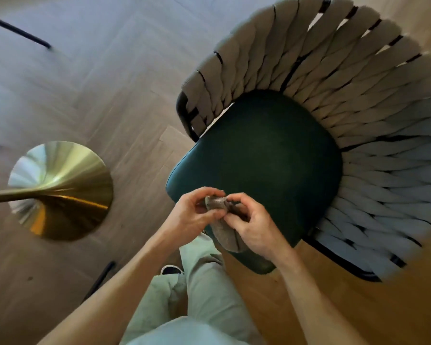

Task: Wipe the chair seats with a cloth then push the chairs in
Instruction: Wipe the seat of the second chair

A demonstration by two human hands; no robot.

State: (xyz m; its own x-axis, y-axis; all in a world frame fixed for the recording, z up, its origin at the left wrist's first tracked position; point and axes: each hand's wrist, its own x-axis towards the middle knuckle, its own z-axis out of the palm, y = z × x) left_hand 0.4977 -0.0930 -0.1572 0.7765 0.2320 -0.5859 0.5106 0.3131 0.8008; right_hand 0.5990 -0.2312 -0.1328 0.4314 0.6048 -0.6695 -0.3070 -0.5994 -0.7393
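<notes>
Left hand [197,210] and right hand [254,227], fingers [237,197] curled, pinch a bunched grey cloth [218,204] between them. Beyond and beneath the fingers lies the green chair seat [266,150], ringed by a woven back [358,78].

A small grey-brown cloth [224,226] is bunched between both hands over the front edge of the chair seat [264,160], its lower part hanging in a soft fold. The seat is dark green, rounded and smooth, set within a curved backrest [358,95] of woven beige straps on a black frame.
</notes>
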